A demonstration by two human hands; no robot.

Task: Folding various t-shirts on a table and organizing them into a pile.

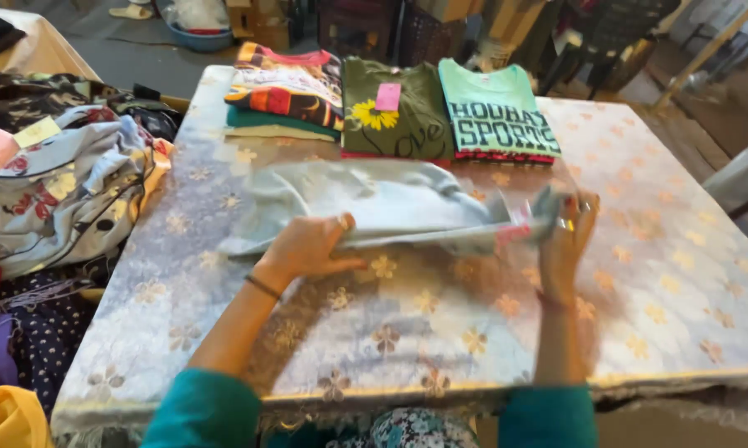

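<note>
Item: pale blue garment (374, 203), soft fabric, partly folded. It lay across the middle of the desk (664, 274), its near edge gathered into a long fold running left to right between the two hands.

Left hand (307, 247): closed on the near edge of the pale blue garment at its left part, thumb on top, fingers tucked under the fold. A dark band sat on the wrist.

Right hand (569, 231): raised at the garment's right end, fingers pinched on the bunched cloth there and lifting it slightly off the desk. Rings showed on the fingers; the view was blurred at this point.

Position: the bulk of the garment spread away from the person, beyond both hands; the held fold was the part nearest the body.

Desk covering: silvery lace-like cloth with golden flower motifs.

Far edge of desk, folded and set side by side, just beyond the garment:
- stack of multicoloured tops (284, 93), on the left;
- olive green top (394, 112) with a yellow flower print and a pink tag, in the middle;
- mint green top (494, 112) with dark lettering, on the right.

Left of desk: heap of unfolded clothes (67, 182), printed and plain, mixed colours.

Sleeves: teal, both arms.
</note>
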